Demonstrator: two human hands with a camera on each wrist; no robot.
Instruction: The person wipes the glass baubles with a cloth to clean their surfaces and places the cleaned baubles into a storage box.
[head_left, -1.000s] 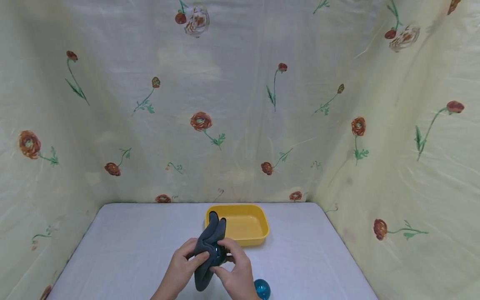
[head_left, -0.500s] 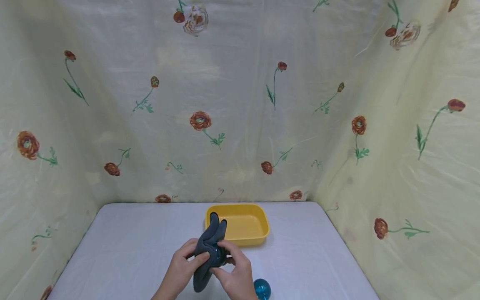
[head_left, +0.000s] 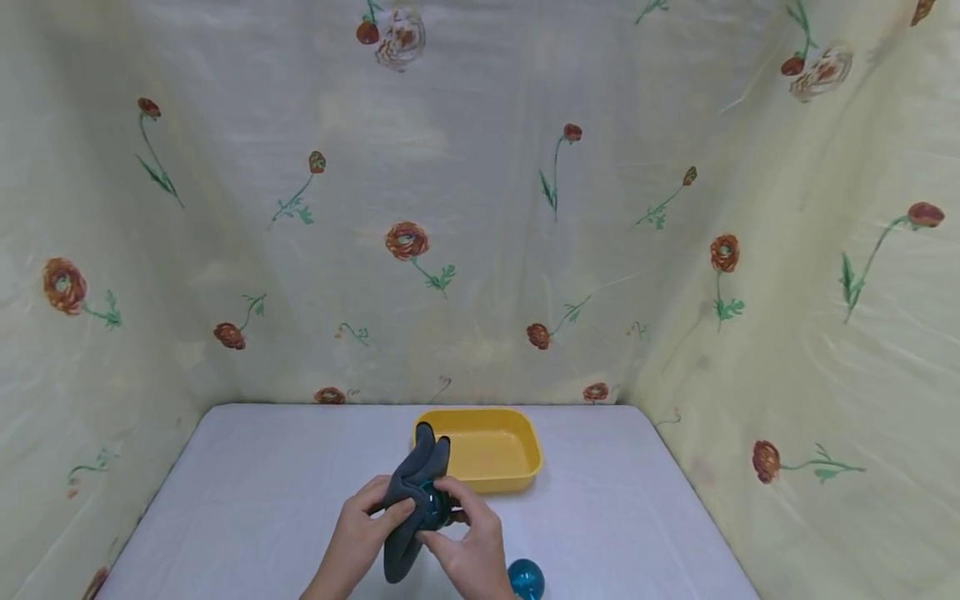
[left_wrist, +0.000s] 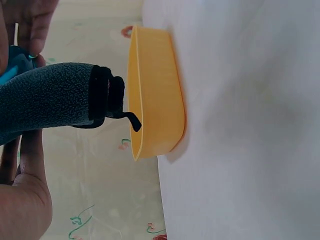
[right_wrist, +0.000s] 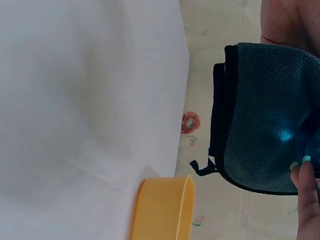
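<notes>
Above the table my left hand (head_left: 365, 523) grips a folded dark grey-green cloth (head_left: 405, 546) with a black edge and a small hanging loop. My right hand (head_left: 472, 537) pinches a shiny blue ball (head_left: 433, 507) between thumb and fingers. The ball is pressed against the cloth, whose fold wraps its left side. In the right wrist view, fingertips (right_wrist: 306, 162) lie at the ball's edge, and the cloth (right_wrist: 270, 120) spreads behind it. A second shiny blue ball (head_left: 527, 578) rests on the table beside my right wrist, partly cut off by the frame.
A yellow rectangular tray (head_left: 536, 467) stands on the white-covered table (head_left: 262, 492) just beyond my hands; the cloth's upper tip overlaps it in the head view. Flower-printed curtains (head_left: 480, 208) hang behind the table and along both sides.
Both hands keep their hold on the cloth and ball. The cloth tilts slightly and more of the ball's blue surface shows. The head view has shifted a little.
</notes>
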